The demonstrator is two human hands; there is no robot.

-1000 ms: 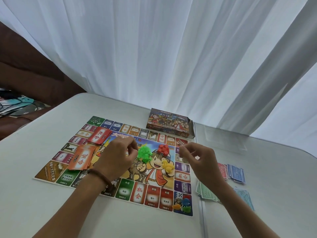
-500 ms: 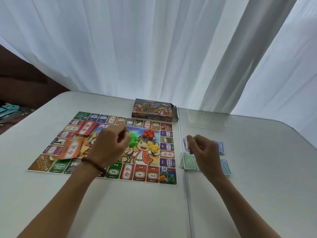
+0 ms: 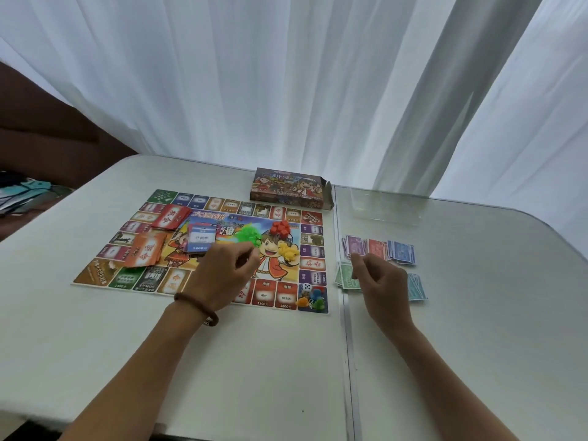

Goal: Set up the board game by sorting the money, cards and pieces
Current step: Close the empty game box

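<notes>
On the white table [image 3: 95, 345] a board [image 3: 280, 297] is laid flat. At its left an orange deck [image 3: 144, 253] and a red deck [image 3: 168, 217] marked 机会 are fanned; beside them lies a blue stack [image 3: 200, 238] whose top card is printed 1400. The left hand [image 3: 222, 275] (a bead bracelet [image 3: 197, 308] is worn at the wrist) is held over the board's middle with fingers curled and pinched; whether anything is held cannot be told. Green pieces [image 3: 248, 235] lie just beyond it, then red pieces [image 3: 280, 228] and yellow pieces [image 3: 288, 252]. A die [image 3: 306, 287] and tokens [image 3: 313, 299] sit at the near corner, where 2800 is read. The box [image 3: 288, 187] stands behind. The right hand [image 3: 380, 281] is loosely curled, apparently empty, above the money [image 3: 401, 253].
</notes>
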